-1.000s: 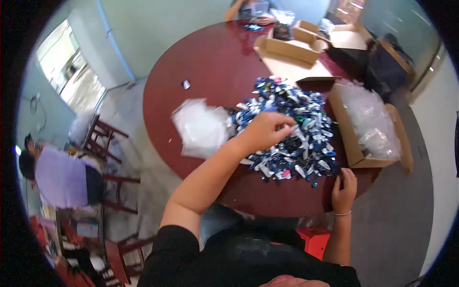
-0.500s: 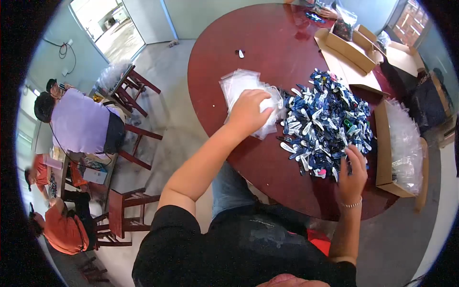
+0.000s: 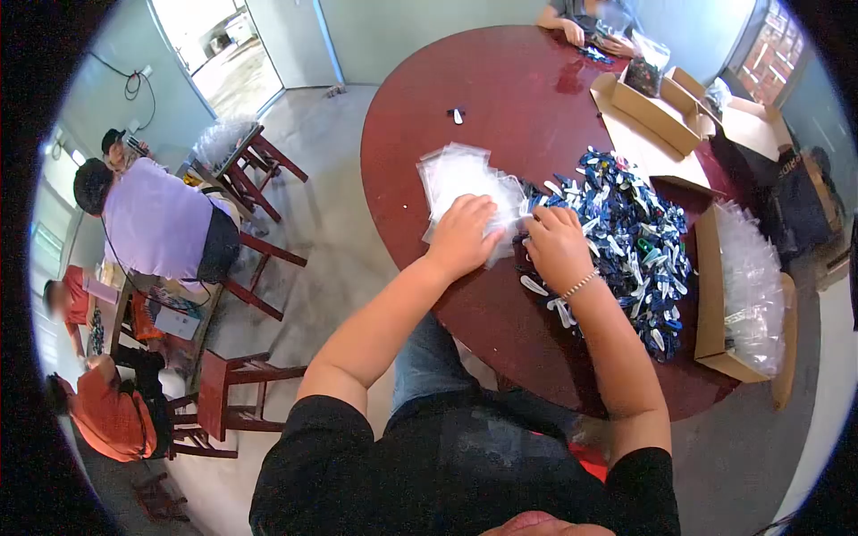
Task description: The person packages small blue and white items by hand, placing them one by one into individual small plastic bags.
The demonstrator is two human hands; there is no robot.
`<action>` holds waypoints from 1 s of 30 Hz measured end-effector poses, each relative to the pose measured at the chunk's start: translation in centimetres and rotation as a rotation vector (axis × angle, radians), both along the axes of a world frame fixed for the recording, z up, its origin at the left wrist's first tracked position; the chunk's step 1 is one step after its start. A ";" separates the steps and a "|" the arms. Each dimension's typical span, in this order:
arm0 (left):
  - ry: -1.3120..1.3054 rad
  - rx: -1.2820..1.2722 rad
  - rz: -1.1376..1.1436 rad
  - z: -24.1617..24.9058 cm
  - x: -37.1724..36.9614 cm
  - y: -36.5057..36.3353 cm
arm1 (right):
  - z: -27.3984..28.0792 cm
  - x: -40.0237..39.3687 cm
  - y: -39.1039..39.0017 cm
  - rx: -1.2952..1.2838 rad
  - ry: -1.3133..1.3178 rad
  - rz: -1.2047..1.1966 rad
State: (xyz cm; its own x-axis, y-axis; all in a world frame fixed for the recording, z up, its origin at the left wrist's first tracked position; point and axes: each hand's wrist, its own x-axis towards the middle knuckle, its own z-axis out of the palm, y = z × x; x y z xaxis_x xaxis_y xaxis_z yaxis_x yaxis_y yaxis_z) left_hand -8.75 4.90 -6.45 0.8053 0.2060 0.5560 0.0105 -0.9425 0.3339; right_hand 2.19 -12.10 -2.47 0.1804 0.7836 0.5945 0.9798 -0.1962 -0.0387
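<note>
A stack of clear plastic bags [image 3: 456, 171] lies fanned out on the dark red round table. My left hand [image 3: 465, 234] rests on the near part of the bags, fingers stretched over them and thumb apart. At the bags' right edge is my right hand [image 3: 560, 252], wearing a beaded bracelet, its fingers curled together; what is between the fingertips is hidden. Beside and beyond that hand spreads a large heap of snap hair clips [image 3: 639, 259], mostly dark blue and white. One hair clip [image 3: 458, 116] lies alone farther up the table.
An open cardboard box [image 3: 710, 299] full of clear plastic packets stands right of the heap. More cardboard boxes [image 3: 657, 112] sit at the far right. A person [image 3: 581, 31] handles small things across the table. Other people sit at left near wooden stools [image 3: 237, 393].
My right hand has moved left from the clip heap to the edge of the bags. My left hand has come down a little and lies flatter on them. The view has shifted slightly.
</note>
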 end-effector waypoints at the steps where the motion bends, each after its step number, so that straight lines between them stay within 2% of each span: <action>1: -0.008 0.010 -0.005 0.1 -0.1 -0.1 | -0.5 0.4 0.6 0.002 -0.003 0.006; 4: -0.023 0.026 -0.003 0.2 -0.2 -0.2 | -1.4 1.0 1.7 0.016 -0.069 -0.012; 12: -0.078 0.051 -0.028 0.1 -0.1 -0.3 | -0.9 1.4 0.7 -0.022 0.046 -0.015; 22: -0.001 0.072 0.010 -0.2 -0.1 -0.1 | 0.2 0.2 -1.2 -0.053 0.212 0.073; 25: -0.002 0.082 0.018 -0.2 -0.2 -0.2 | 0.4 -0.3 -0.9 0.072 0.313 0.079; 30: 0.014 0.130 0.018 0.0 -0.2 -0.3 | -0.7 -0.2 1.0 0.067 -0.067 0.017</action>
State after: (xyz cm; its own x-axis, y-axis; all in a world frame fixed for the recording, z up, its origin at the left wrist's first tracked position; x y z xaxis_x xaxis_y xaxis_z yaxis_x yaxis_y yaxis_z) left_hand -8.99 4.63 -6.48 0.8100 0.1476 0.5675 0.0321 -0.9775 0.2085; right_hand 2.02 -11.06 -3.18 0.1253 0.7444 0.6559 0.9839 -0.1783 0.0143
